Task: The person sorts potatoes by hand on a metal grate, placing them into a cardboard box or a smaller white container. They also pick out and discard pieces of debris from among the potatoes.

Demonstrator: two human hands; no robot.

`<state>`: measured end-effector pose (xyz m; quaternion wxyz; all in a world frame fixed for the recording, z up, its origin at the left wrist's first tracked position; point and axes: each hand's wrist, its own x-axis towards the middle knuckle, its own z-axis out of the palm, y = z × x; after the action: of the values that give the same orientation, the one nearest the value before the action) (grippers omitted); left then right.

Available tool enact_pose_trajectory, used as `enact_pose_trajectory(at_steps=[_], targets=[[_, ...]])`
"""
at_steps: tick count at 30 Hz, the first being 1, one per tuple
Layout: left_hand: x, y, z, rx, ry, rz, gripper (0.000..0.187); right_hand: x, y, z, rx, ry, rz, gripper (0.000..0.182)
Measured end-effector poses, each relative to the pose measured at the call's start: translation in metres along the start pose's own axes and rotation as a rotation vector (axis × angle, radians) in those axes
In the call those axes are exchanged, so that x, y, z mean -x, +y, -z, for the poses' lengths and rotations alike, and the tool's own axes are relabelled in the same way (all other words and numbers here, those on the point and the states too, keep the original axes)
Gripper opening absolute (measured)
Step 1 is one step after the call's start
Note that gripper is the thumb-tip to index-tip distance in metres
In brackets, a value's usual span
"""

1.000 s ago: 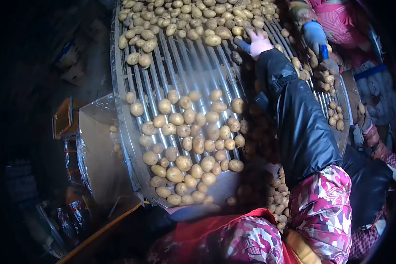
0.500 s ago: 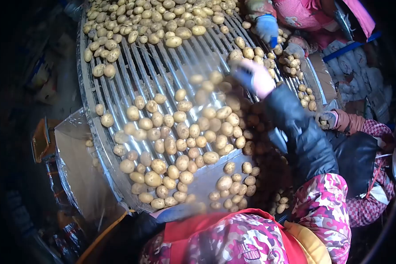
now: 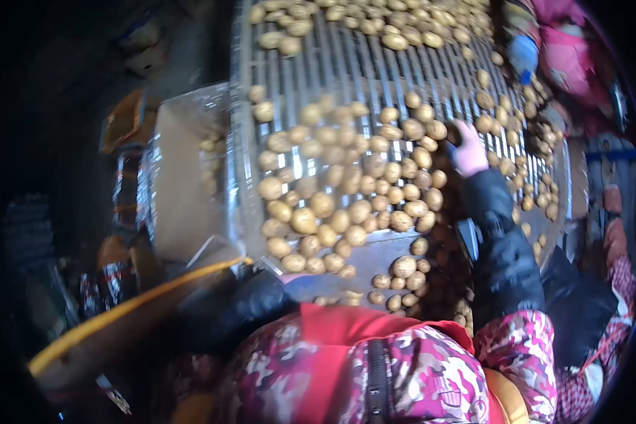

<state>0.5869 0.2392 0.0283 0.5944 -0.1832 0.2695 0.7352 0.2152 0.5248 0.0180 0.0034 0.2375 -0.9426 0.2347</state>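
Several pale yellow potatoes (image 3: 346, 184) lie in a dense batch on a metal roller conveyor (image 3: 346, 71) that runs away from me. My right hand (image 3: 468, 152), in a pink glove with a black sleeve, rests on the right edge of that batch, fingers curled among the potatoes; whether it grips one is blurred. My left hand (image 3: 316, 286) shows only as a bluish glove shape at the conveyor's near edge, below the potatoes, its fingers hidden. More potatoes (image 3: 403, 272) spill off the near end.
A plastic-lined cardboard box (image 3: 184, 191) stands left of the conveyor with a few potatoes inside. A co-worker's blue-gloved hand (image 3: 523, 53) works at the far right side. Another person's sleeve (image 3: 611, 240) is at the right. A yellow strip (image 3: 134, 304) crosses the lower left.
My right hand has drawn back from far up the conveyor to the near batch of potatoes. The view has swung, so the conveyor and box sit further right.
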Motion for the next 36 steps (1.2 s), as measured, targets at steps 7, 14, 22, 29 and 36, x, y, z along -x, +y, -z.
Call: enact_pose_trajectory(at_steps=[7, 14, 22, 29, 36], targets=[[0.02, 0.006, -0.022, 0.12, 0.024, -0.014, 0.032, 0.087, -0.11, 0.032, -1.363, 0.233, -0.585, 0.029], [0.011, -0.023, -0.003, -0.018, 0.272, -0.548, 0.052, 0.082, -0.262, 0.006, -1.328, -0.302, 0.03, 0.04], [0.009, -0.06, -0.007, 0.273, 0.337, -0.822, 0.052, 0.155, -0.188, -0.045, -0.386, -0.109, 0.101, 0.055], [0.075, -0.149, 0.007, -0.15, 0.498, -0.976, 0.047, 0.26, -0.121, -0.05, 0.331, -0.121, 0.474, 0.06], [0.141, -0.177, 0.087, -0.793, 1.542, -0.481, 0.05, 0.309, -0.131, -0.036, 0.106, -0.248, 0.29, 0.058]])
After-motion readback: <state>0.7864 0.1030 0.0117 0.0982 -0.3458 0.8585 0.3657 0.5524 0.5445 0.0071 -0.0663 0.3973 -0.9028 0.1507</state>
